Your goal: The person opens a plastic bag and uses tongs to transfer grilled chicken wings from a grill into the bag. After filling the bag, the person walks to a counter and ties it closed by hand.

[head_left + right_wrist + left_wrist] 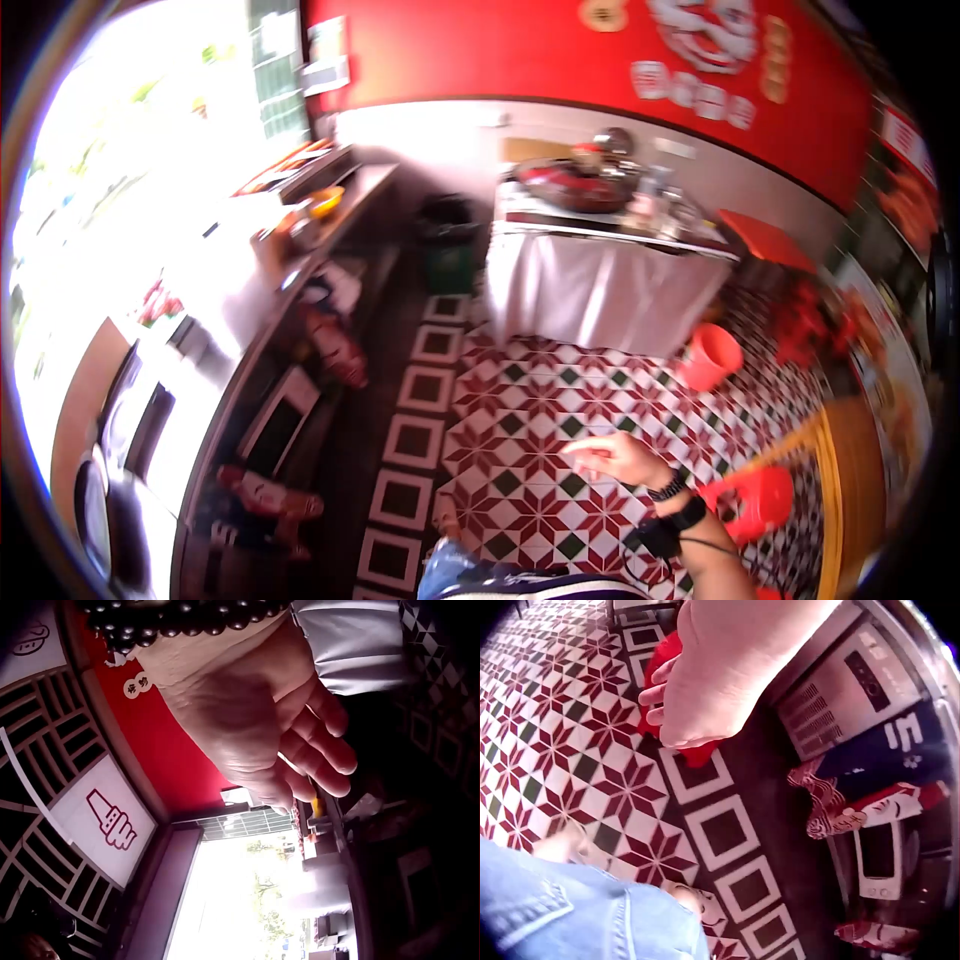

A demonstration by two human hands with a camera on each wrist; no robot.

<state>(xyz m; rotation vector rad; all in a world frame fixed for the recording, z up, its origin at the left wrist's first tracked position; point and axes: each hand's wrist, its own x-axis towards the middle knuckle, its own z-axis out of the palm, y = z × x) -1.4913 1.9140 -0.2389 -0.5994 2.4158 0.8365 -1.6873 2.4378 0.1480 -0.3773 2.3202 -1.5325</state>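
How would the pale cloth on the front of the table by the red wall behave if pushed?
The pale cloth is probably floppy, as it hangs in soft folds. A push would likely make it give and sway, since nothing visible pins its lower edge near the tiled floor.

The head camera looks forward and steeply down from above, taking in the tiled floor (545, 470) and the tabletop (520, 205). The left wrist camera faces downward, with the left hand (716, 679) close; it shares the floor with the head view. The right wrist camera, close to the right hand (247, 712), looks outward and shares the red wall (450, 55) and bright opening (130, 130) with the head view.
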